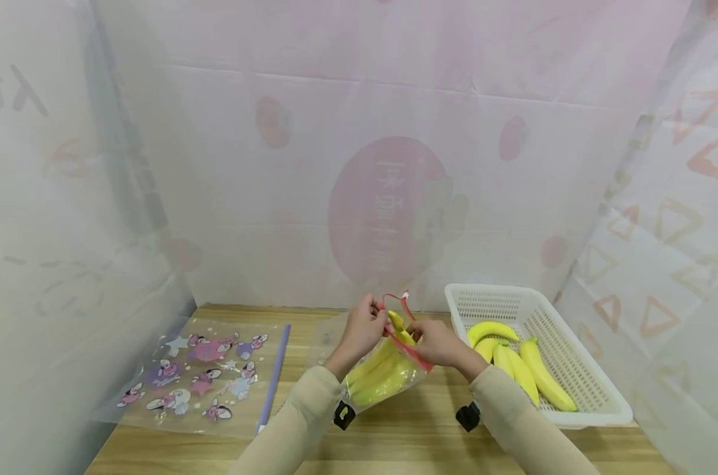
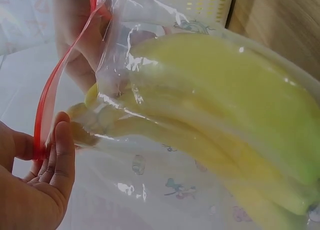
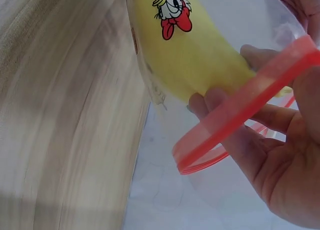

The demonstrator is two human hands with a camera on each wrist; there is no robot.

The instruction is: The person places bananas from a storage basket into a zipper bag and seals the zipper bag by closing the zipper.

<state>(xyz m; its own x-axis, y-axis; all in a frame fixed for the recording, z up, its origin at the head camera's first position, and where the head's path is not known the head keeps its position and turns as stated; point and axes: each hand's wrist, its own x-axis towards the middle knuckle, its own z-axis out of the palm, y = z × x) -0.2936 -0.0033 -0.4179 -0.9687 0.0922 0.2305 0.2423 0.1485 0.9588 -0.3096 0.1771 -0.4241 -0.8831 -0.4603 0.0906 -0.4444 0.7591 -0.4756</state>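
Observation:
A clear zip bag (image 1: 415, 381) with a red zip edge (image 2: 47, 97) holds several yellow bananas (image 2: 200, 80); their stem ends sit near its open mouth. My left hand (image 1: 363, 328) pinches the red edge between thumb and fingers, seen closely in the left wrist view. Reaching through the mouth, my right hand (image 1: 439, 343) grips a banana (image 3: 192, 45) near its tip, with the red edge lying across the fingers in the right wrist view. A cartoon print shows on the bag's film over that banana. Part of the right hand is hidden behind the bag in the left wrist view.
At the right stands a white plastic basket (image 1: 593, 356) with more bananas (image 1: 546, 376). On the left lies a flat clear bag (image 1: 183, 415) with cartoon prints and a purple slider strip (image 1: 274, 379). The wooden table (image 1: 406, 442) meets cloth walls behind and at both sides.

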